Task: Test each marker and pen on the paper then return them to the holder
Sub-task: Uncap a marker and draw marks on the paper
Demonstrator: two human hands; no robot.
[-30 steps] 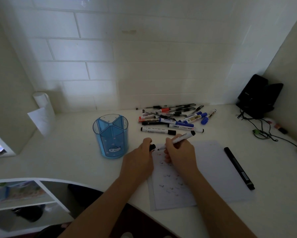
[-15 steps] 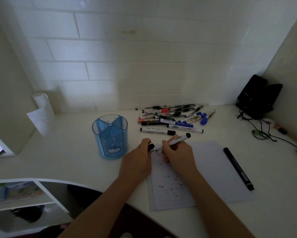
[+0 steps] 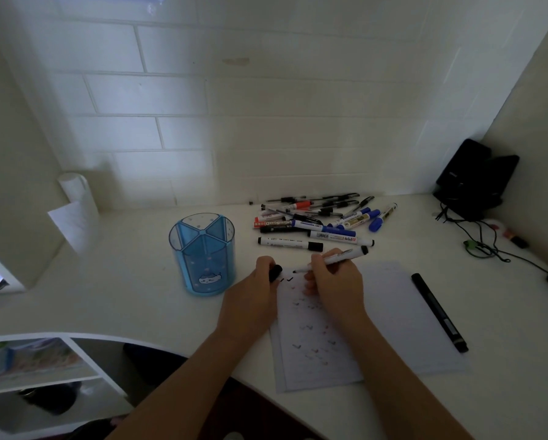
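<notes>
While the right hand (image 3: 336, 281) pinches a white-barrelled marker (image 3: 341, 256) between thumb and curled fingers, the marker's black tip points left at the far left corner of the paper (image 3: 390, 315), just beside two fresh black ticks; whether the tip touches the sheet I cannot tell. The left hand (image 3: 250, 300) rests at the paper's left edge, its fingers curled round a black cap (image 3: 275, 272). Small ticks run down the left part of the sheet. A long black marker (image 3: 439, 312) lies on the paper's right side, well apart from both hands. The blue holder (image 3: 203, 258) stands upright on the tabletop (image 3: 123, 296), just left of the left hand. Beyond the paper lies a loose pile of markers and pens (image 3: 317, 217), one white marker (image 3: 290, 244) lying alone on its near side. A black device (image 3: 476, 179) with cables (image 3: 482, 246) sits in the far right corner.
</notes>
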